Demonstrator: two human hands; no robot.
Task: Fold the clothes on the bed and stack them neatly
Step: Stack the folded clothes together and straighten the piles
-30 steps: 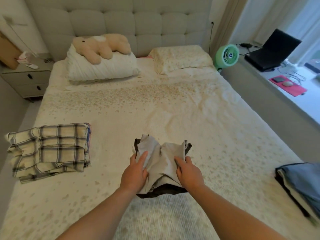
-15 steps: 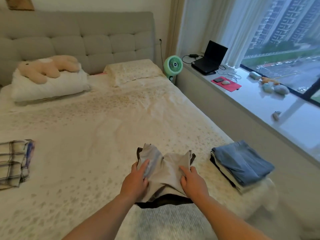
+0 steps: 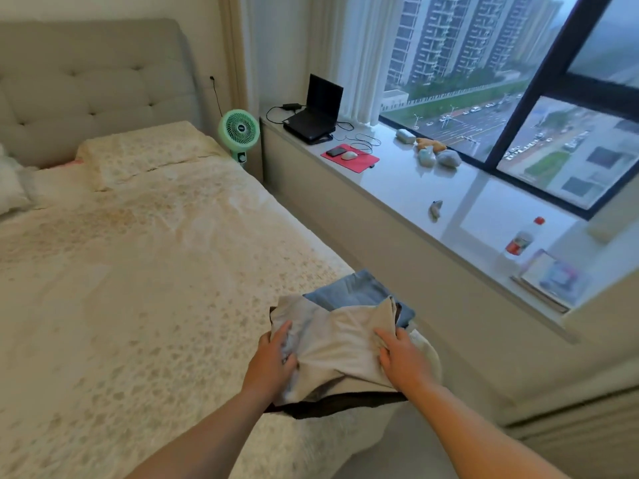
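- While both hands hold it, the folded beige garment [image 3: 340, 350] sits near the right edge of the bed [image 3: 138, 305], dark lining showing along its near edge.
- Left hand [image 3: 273, 363]: grip curled on the garment's left side, fingers on top, thumb side tucked into the cloth.
- Right hand [image 3: 401, 359]: grip curled on the right side, fingers bunching the fabric.
- Key relation: the blue folded pile [image 3: 359, 293] lies just beyond the garment, on the far side and slightly right; the garment's far edge overlaps it in view. Cannot tell if they touch or if the garment is lifted above it.
- Garment's long axis runs roughly left to right, across both grips; the pile's runs more near-left to far-right.
- Right hand is nearer the pile.
- Judgement: step in hand is stacking; next move likely a short push forward and right, then lowering flat.
- Risk: pile is close to the bed edge, and the loose top fold could slip open on release.
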